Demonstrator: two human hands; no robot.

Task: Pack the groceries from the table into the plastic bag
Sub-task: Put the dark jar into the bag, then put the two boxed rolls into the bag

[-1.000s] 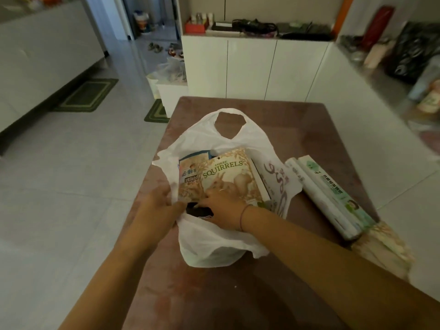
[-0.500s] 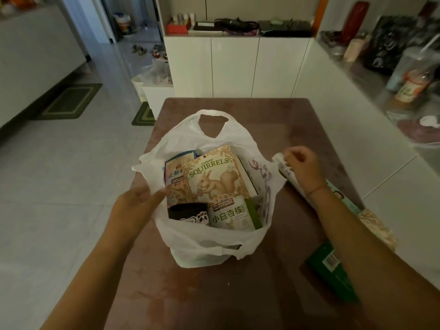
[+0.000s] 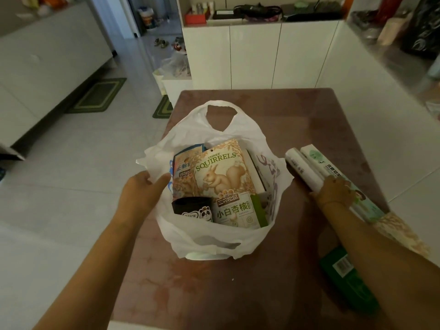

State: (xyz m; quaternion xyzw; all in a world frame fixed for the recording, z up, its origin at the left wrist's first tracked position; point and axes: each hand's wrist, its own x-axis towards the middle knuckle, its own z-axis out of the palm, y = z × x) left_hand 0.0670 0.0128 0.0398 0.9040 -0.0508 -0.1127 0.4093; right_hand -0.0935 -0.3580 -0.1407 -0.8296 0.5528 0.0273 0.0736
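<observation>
Hands (image 3: 140,194) (image 3: 334,190): bag (image 3: 214,244) + rolls (image 3: 303,170) (2 ea.)

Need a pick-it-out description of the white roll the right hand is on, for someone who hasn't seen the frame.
Start at the white plastic bag standing on the brown table. Just right of it, two long items lie side by side, running away from the camera. The white roll is the one nearer the bag, round and plain, with the right hand on its near end; its neighbour is a flat-sided box with green print.
</observation>
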